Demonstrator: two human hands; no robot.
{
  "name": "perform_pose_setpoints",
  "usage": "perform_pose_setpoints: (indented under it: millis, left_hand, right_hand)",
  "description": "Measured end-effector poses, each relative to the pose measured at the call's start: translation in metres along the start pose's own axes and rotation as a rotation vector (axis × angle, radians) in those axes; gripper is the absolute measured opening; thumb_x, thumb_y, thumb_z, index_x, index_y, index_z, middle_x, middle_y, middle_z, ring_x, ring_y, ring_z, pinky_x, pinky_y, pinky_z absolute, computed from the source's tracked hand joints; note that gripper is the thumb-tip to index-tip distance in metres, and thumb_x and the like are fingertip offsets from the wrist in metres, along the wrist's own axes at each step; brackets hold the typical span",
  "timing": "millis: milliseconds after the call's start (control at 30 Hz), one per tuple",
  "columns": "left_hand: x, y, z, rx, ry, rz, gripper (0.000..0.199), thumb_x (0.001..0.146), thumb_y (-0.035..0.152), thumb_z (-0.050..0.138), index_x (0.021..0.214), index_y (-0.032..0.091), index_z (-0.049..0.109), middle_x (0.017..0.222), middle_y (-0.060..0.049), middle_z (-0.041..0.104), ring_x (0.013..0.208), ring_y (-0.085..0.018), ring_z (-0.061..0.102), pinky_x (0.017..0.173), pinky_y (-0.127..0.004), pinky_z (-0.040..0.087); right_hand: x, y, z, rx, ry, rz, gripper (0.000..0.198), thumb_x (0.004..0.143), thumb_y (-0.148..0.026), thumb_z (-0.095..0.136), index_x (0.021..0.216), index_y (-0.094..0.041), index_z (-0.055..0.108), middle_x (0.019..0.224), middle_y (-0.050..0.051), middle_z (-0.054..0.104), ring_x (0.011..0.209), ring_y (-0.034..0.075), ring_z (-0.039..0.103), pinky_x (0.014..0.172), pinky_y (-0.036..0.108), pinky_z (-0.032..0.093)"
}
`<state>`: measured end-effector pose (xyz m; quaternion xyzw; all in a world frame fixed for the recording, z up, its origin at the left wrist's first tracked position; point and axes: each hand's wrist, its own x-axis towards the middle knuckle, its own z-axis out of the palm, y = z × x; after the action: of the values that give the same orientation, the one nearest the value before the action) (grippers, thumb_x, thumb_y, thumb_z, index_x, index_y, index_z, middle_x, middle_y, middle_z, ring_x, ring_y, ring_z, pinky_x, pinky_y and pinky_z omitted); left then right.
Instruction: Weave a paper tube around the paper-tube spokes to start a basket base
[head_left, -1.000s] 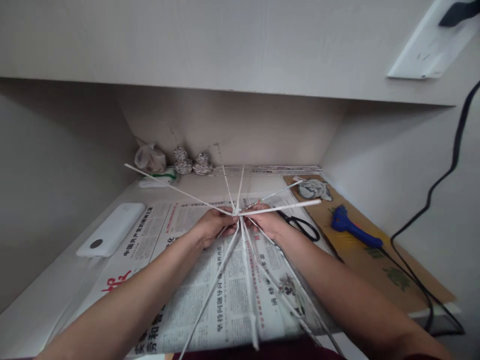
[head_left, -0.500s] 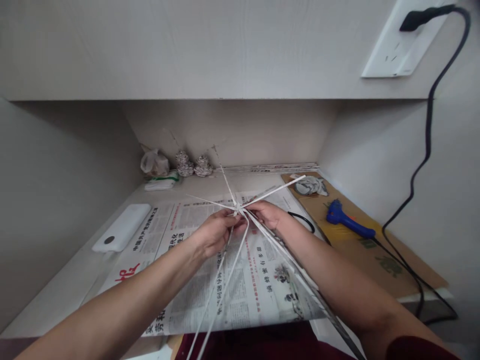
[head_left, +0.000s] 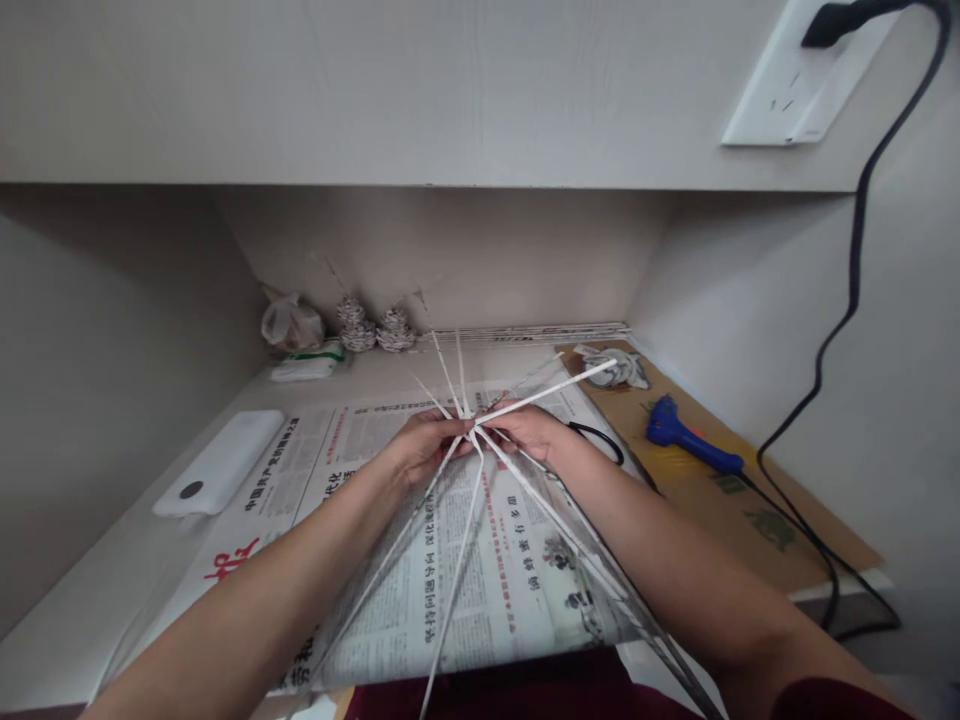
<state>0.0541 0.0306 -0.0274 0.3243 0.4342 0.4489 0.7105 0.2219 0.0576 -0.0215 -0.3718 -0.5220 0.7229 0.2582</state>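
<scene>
A star-shaped bundle of long pale paper sticks, seemingly rolled from newspaper, spreads out from a centre between my two hands. My left hand is closed on the left side of that centre, thumb on top. On the right side, my right hand grips the same crossing, its fingers partly hidden behind the sticks. Several sticks point away toward the back wall, and others run down toward my body. Beneath the hands, printed newspaper covers the tabletop.
A blue glue gun with a black cord lies on cardboard at right. A white device sits at left. Two woven gourd shapes, a plastic bag and spare paper sticks line the back. A socket is above.
The bundle has turned in my hands, so its sticks fan out differently, with more pointing toward the back. My left hand has shifted slightly leftward, and the view has moved a little.
</scene>
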Motion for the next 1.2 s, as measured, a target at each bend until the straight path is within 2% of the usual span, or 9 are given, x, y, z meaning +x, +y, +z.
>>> perform_pose_setpoints:
  millis: [133, 233, 400, 633, 767, 833, 967, 1133, 1200]
  left_hand:
    - [0.001, -0.004, -0.003, -0.005, -0.032, 0.035, 0.011, 0.072, 0.005, 0.071, 0.083, 0.005, 0.071, 0.078, -0.012, 0.073, 0.063, -0.015, 0.069, 0.059, -0.018, 0.057]
    - [-0.002, -0.006, -0.008, -0.018, -0.043, 0.032, 0.016, 0.071, 0.007, 0.073, 0.087, 0.007, 0.071, 0.082, -0.012, 0.073, 0.068, -0.016, 0.070, 0.062, -0.020, 0.058]
    - [-0.006, -0.006, -0.010, -0.042, -0.030, 0.012, 0.021, 0.067, 0.007, 0.076, 0.087, 0.009, 0.070, 0.084, -0.011, 0.074, 0.071, -0.017, 0.070, 0.062, -0.021, 0.059]
    - [-0.005, -0.007, -0.012, -0.024, -0.041, 0.028, 0.027, 0.061, 0.011, 0.082, 0.084, 0.009, 0.069, 0.081, -0.009, 0.073, 0.068, -0.016, 0.069, 0.058, -0.019, 0.056]
    - [-0.005, -0.009, -0.012, -0.028, -0.043, 0.044, 0.031, 0.055, 0.013, 0.086, 0.080, 0.011, 0.067, 0.076, -0.006, 0.073, 0.064, -0.016, 0.068, 0.056, -0.021, 0.056]
    - [-0.005, -0.010, -0.012, -0.026, -0.037, 0.047, 0.033, 0.053, 0.014, 0.087, 0.079, 0.011, 0.067, 0.075, -0.005, 0.072, 0.064, -0.015, 0.068, 0.056, -0.021, 0.056]
    - [-0.003, -0.011, -0.012, -0.008, -0.032, 0.053, 0.034, 0.053, 0.016, 0.088, 0.081, 0.011, 0.067, 0.076, -0.006, 0.073, 0.064, -0.015, 0.068, 0.058, -0.021, 0.056]
    - [-0.002, -0.011, -0.013, 0.006, -0.023, 0.061, 0.034, 0.053, 0.017, 0.087, 0.081, 0.010, 0.068, 0.078, -0.007, 0.073, 0.065, -0.015, 0.068, 0.059, -0.020, 0.056]
    - [-0.001, -0.010, -0.014, 0.010, -0.032, 0.065, 0.034, 0.054, 0.018, 0.087, 0.081, 0.010, 0.069, 0.079, -0.008, 0.073, 0.065, -0.015, 0.068, 0.060, -0.020, 0.056]
  right_hand:
    - [0.005, 0.006, -0.002, -0.012, 0.041, -0.058, 0.028, 0.068, -0.035, 0.075, 0.066, -0.009, 0.065, 0.049, 0.002, 0.061, 0.037, 0.006, 0.044, 0.029, 0.016, 0.027]
    - [0.009, 0.012, -0.007, -0.023, 0.014, -0.040, 0.027, 0.066, -0.034, 0.077, 0.067, -0.009, 0.067, 0.052, 0.002, 0.063, 0.039, 0.006, 0.046, 0.029, 0.015, 0.024]
    - [0.012, 0.016, -0.012, -0.024, -0.032, 0.039, 0.026, 0.064, -0.032, 0.079, 0.070, -0.010, 0.066, 0.057, 0.001, 0.064, 0.038, 0.004, 0.043, 0.029, 0.014, 0.025]
    - [0.006, 0.011, -0.007, -0.050, 0.022, 0.066, 0.029, 0.063, -0.034, 0.082, 0.068, -0.012, 0.063, 0.055, -0.001, 0.062, 0.039, 0.005, 0.048, 0.029, 0.014, 0.027]
    - [0.002, 0.010, -0.006, -0.030, 0.032, 0.111, 0.030, 0.062, -0.032, 0.083, 0.072, -0.012, 0.063, 0.060, 0.002, 0.066, 0.045, 0.008, 0.057, 0.030, 0.013, 0.027]
    - [0.001, 0.009, -0.006, -0.031, 0.019, 0.109, 0.031, 0.062, -0.031, 0.083, 0.073, -0.012, 0.063, 0.060, 0.003, 0.067, 0.044, 0.008, 0.057, 0.030, 0.013, 0.027]
    - [0.000, 0.007, -0.002, -0.077, 0.017, 0.065, 0.032, 0.062, -0.033, 0.082, 0.071, -0.012, 0.061, 0.056, 0.002, 0.066, 0.036, 0.005, 0.049, 0.028, 0.014, 0.028]
    - [0.001, 0.005, 0.001, -0.178, 0.132, 0.036, 0.031, 0.060, -0.031, 0.083, 0.071, -0.012, 0.062, 0.057, 0.000, 0.064, 0.044, 0.009, 0.058, 0.026, 0.013, 0.024]
    - [0.000, 0.004, -0.002, -0.201, 0.125, 0.049, 0.031, 0.061, -0.031, 0.083, 0.076, -0.012, 0.063, 0.061, 0.000, 0.065, 0.046, 0.009, 0.060, 0.027, 0.013, 0.024]
